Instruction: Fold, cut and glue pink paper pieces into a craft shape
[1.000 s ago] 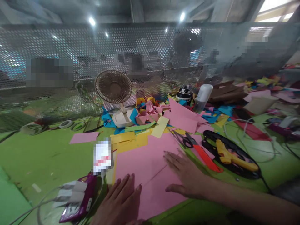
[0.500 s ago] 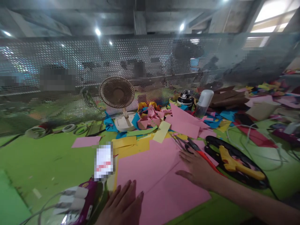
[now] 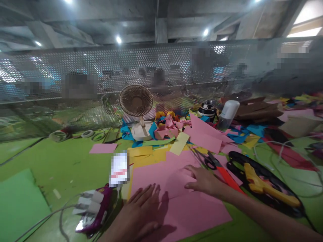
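Large pink paper (image 3: pixel 199 215) lies flat before me, with a line, an edge or a crease, running slantwise across it. My left hand (image 3: pixel 141 211) rests on its left side, fingers stretched out, holding nothing. On the paper's upper right is my right hand (image 3: pixel 204 181), fingers slightly bent and the thumb apart; nothing shows in its grasp. Just beyond the right hand are dark-handled scissors (image 3: pixel 210 162) and a red-orange cutter knife (image 3: pixel 227 174), partly behind the forearm. Yellow paper (image 3: pixel 158 158) shows from under the pink at the back.
A yellow glue gun (image 3: pixel 270 188) lies in a black tray (image 3: pixel 285 205) at right. A small fan (image 3: pixel 136 101), paper scraps (image 3: pixel 168 127) and a bottle (image 3: pixel 228 114) stand along the mesh partition (image 3: pixel 164 57). At left are a purple power strip (image 3: pixel 104 208) and green paper (image 3: pixel 22 201).
My right hand has drawn left, away from the scissors and cutter knife, its fingers more bent. The left hand has moved slightly farther onto the pink paper. The view has shifted left.
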{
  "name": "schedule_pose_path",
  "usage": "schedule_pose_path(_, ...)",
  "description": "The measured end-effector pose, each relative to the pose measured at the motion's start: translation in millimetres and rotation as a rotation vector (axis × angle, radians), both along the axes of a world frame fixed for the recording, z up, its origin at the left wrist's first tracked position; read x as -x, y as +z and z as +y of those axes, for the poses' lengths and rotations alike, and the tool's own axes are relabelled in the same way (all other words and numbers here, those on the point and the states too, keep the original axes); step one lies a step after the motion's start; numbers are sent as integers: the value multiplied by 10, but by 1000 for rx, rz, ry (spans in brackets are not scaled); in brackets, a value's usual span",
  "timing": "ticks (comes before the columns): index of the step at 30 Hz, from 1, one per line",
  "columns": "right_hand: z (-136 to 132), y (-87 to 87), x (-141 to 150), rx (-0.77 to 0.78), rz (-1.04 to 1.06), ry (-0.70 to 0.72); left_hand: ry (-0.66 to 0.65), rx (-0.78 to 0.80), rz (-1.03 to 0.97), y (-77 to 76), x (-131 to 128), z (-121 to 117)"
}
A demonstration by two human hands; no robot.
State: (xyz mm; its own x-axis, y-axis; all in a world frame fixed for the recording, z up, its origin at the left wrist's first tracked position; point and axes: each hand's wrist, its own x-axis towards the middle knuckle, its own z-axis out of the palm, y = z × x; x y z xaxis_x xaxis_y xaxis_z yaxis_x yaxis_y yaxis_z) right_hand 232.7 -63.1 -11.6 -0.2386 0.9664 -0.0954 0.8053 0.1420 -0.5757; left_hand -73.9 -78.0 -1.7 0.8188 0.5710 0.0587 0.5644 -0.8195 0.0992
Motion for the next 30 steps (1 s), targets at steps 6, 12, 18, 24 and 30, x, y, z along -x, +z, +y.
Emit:
schedule_pose_path(6, 45, -34, -6, 76, 617, -100, 233, 311, -356, 320, -201, -136)
schedule_pose_path(12, -95, 1, 63, 35, 1032, -158, 439, 1147, -774, 290, -543, -72)
schedule_pose_path(18, -200, -47, 48, -61, 1106, -66, 621, 1554, -1493, 147, -832, 152)
schedule_pose_path(24, -268, 18, 115, -70, 926, 41, 611, 1455, -1796, 117, -983, 354)
schedule_pose_path(30, -328, -14, 110, -180, 844, 157, 544, 1326, -1769, 356, -981, 493)
